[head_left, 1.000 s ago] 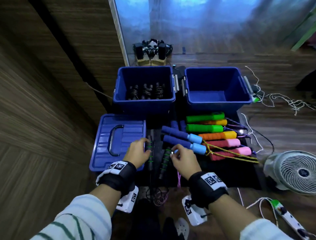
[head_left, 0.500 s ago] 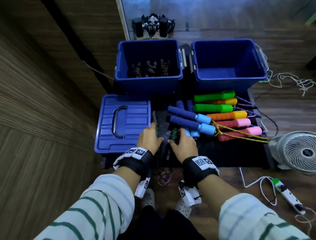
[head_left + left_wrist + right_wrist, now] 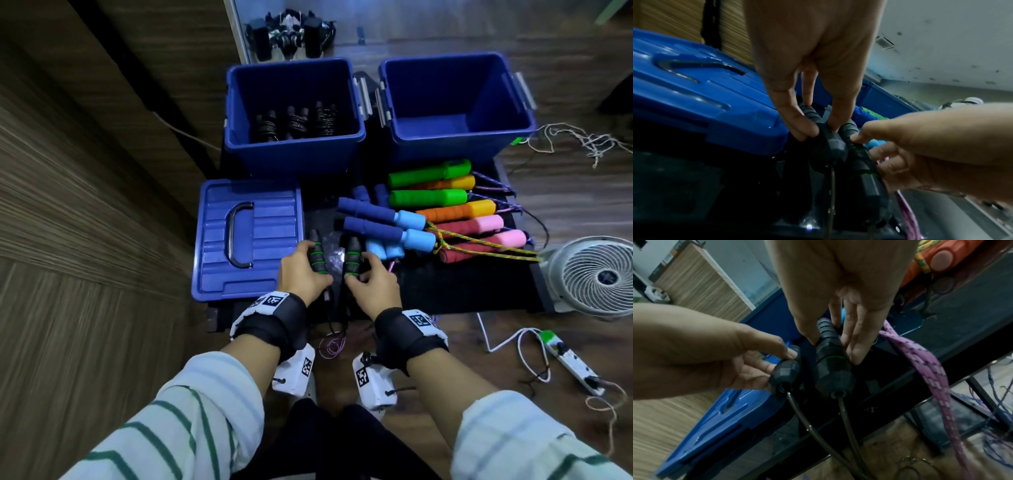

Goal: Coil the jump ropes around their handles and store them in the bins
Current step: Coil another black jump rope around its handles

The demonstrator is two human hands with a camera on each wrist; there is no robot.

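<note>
The left hand (image 3: 301, 274) pinches one ribbed black handle with green rings (image 3: 317, 257) between its fingers (image 3: 797, 120); the right hand (image 3: 371, 284) pinches the matching second black handle (image 3: 352, 258), probably to bring the pair side by side as a core for coiling. Both handles lie on the low black counter (image 3: 445, 291) near its front edge, their thin black cord (image 3: 844, 418) hanging over it, free to be drawn up. The flat blue plastic lid (image 3: 246, 236) crowds the left; the foam-handled ropes (image 3: 428, 198) crowd the right. The blue bin holding coiled black ropes (image 3: 294, 161) stands open beyond.
</note>
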